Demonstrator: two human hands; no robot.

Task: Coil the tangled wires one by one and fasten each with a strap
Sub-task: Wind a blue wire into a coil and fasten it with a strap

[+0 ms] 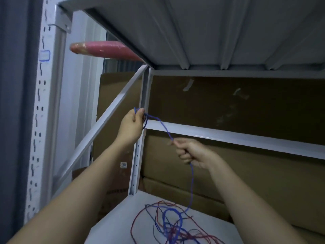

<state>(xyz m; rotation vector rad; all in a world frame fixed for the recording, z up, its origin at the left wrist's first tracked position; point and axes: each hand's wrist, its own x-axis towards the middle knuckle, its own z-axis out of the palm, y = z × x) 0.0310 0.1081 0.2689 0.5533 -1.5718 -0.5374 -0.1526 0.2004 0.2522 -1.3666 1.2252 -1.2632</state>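
A blue wire [192, 184] rises from a tangle of red and blue wires [173, 224] lying on the white shelf [112, 224]. My left hand [132, 125] is raised beside the shelf's upright post and pinches the wire's end, where a small loop of blue wire hangs by the fingers. From there the wire runs down and right to my right hand [190, 153], which grips it in a fist. Below that fist the wire drops to the tangle. No strap is visible.
A white rack post [139, 155] and a diagonal brace [105, 120] stand just behind my left hand. A horizontal rail [228, 136] crosses behind my right hand. Cardboard boxes [246, 173] fill the back. A pink roll [105, 50] sticks out above left.
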